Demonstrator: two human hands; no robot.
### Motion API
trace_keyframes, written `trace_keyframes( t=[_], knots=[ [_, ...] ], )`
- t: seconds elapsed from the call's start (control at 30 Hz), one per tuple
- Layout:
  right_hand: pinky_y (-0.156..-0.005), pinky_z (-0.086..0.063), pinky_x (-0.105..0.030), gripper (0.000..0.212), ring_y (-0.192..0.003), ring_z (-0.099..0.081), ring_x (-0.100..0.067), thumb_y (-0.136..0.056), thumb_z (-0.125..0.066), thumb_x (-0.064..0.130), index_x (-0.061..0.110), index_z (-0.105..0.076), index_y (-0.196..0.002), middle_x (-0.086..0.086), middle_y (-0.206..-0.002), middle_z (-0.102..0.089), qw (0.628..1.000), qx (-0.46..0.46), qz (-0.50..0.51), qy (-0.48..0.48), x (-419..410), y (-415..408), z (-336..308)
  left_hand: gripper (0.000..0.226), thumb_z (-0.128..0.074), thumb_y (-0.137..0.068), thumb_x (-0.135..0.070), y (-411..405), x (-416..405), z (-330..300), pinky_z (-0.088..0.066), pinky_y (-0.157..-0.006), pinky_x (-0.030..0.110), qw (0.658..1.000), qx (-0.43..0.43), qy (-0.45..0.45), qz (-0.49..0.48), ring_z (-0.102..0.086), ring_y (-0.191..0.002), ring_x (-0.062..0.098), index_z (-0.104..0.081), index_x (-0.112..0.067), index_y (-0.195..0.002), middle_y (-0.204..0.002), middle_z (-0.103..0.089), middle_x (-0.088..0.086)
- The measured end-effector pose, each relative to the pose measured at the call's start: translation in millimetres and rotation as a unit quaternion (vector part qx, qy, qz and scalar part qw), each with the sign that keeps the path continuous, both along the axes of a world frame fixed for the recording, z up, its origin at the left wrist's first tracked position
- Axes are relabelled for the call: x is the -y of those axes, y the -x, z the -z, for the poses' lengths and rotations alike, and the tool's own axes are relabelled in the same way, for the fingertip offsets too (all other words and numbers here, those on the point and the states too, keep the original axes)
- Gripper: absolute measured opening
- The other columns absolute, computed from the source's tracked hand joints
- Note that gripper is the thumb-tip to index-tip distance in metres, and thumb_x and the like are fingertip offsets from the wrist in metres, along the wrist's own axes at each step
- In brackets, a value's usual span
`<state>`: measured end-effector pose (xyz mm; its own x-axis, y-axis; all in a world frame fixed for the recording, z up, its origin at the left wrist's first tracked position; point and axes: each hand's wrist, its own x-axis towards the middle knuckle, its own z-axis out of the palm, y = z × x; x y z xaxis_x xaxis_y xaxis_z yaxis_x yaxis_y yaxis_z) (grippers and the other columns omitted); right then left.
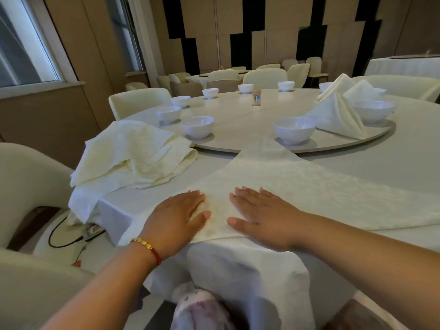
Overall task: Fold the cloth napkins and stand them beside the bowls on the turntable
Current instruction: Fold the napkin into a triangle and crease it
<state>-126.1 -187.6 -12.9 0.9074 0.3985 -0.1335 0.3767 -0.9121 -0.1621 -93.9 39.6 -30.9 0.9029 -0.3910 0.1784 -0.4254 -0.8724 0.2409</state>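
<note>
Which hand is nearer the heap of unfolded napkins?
Left. The left hand lies just right of the heap of unfolded napkins; the right hand is farther right.

Both forearms are bare, no sleeves reaching into sight. The left wrist wears a thin bracelet (145, 245) of yellow, glossy beads strung on a red cord (the cord shows mostly at the outer side). The right wrist carries nothing.

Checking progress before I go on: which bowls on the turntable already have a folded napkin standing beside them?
Only those at the far right: the near-right bowl has a standing napkin on its left, with another napkin by the bowl behind. The front bowl and the left ones have none.
</note>
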Motion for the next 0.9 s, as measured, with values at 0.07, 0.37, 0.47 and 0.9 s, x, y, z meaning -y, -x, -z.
trace_keyframes(
  t=[0.07, 0.37, 0.47, 0.9],
  knots=[
    [-0.119, 0.008, -0.030, 0.102, -0.145, 0.016, -0.003, -0.064, 0.009, 0.079, 0.028, 0.007, -0.153, 0.010, -0.160, 0.014, 1.000, -0.008, -0.003, -0.008, 0, 2, -2, 0.056, -0.048, -0.085, -0.061, -2, -23, 5, -0.038, -0.098, 0.026, 0.991, 0.041, 0.111, -0.065, -0.051, -0.118, 0.013, -0.056, -0.025, -0.127, -0.127, -0.056, -0.008],
    [-0.118, 0.010, -0.026, 0.109, -0.144, 0.017, 0.000, -0.058, 0.015, 0.083, 0.030, 0.008, -0.153, 0.013, -0.159, 0.015, 1.000, -0.005, -0.011, 0.003, 1, 1, -1, 0.047, -0.063, -0.084, -0.049, 14, -99, 7, -0.034, -0.060, 0.032, 0.924, -0.061, 0.281, -0.253, -0.038, -0.057, 0.020, -0.045, -0.011, -0.062, -0.060, -0.039, 0.006],
    [-0.117, 0.010, -0.025, 0.119, -0.143, 0.017, 0.001, -0.050, 0.023, 0.088, 0.030, 0.009, -0.153, 0.014, -0.159, 0.015, 1.000, -0.001, -0.014, 0.004, 1, 0, 0, 0.053, -0.076, -0.061, -0.054, 17, -111, 5, -0.048, -0.087, 0.046, 0.878, -0.181, 0.379, -0.229, -0.050, -0.074, 0.027, -0.052, -0.008, -0.073, -0.075, -0.046, 0.011],
    [-0.099, -0.040, -0.028, 0.071, -0.123, -0.045, -0.010, -0.080, -0.048, 0.073, 0.029, -0.045, -0.136, 0.011, -0.135, -0.050, 0.991, 0.099, 0.007, -0.087, -38, 34, -18, 0.052, -0.098, -0.034, -0.021, 0, -119, -42, -0.052, -0.051, 0.020, 0.648, -0.351, 0.676, 0.013, -0.056, -0.054, 0.011, -0.074, -0.004, -0.077, -0.071, -0.059, 0.006]
  ],
)
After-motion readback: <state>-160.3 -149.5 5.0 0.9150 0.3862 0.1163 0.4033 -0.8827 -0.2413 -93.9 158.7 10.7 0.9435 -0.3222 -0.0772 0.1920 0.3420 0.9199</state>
